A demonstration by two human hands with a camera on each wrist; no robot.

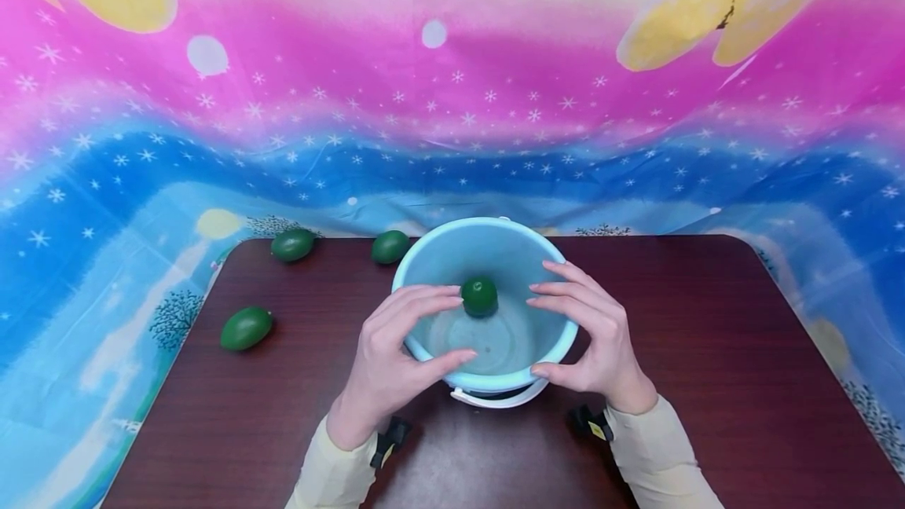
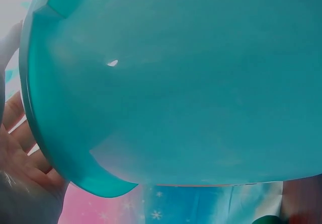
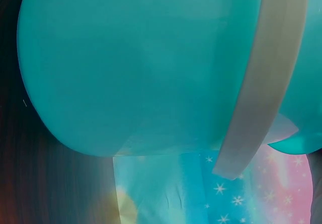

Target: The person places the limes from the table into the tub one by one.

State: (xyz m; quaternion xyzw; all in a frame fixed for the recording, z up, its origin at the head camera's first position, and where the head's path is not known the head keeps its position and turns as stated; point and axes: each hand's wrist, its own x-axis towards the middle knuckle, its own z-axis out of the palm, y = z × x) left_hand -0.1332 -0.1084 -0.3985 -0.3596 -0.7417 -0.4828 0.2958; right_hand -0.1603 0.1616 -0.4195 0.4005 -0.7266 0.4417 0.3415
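Note:
A light-blue bucket [image 1: 403, 258] stands upright on the table, its mouth facing up. Inside it is a dark green oval fruit [image 1: 479, 298], near the back of the bucket's floor. My left hand [image 1: 399, 340] hovers over the left side of the rim, fingers spread, fingertips beside the fruit in the head view; no grip shows. Over the right rim my right hand [image 1: 590, 328] also has its fingers spread, the thumb at the front rim. The bucket's outer wall [image 2: 176, 93] fills much of the left wrist view, with part of the left hand [image 2: 30, 158] beyond the rim.
On the table's left lie three more green fruits: one nearer the front [image 1: 247, 328], one at the back corner [image 1: 293, 244], and one beside the bucket [image 1: 390, 247]. A white handle [image 1: 505, 399] hangs at the bucket's front. A printed cloth [image 1: 459, 100] hangs behind the table [image 1: 707, 352].

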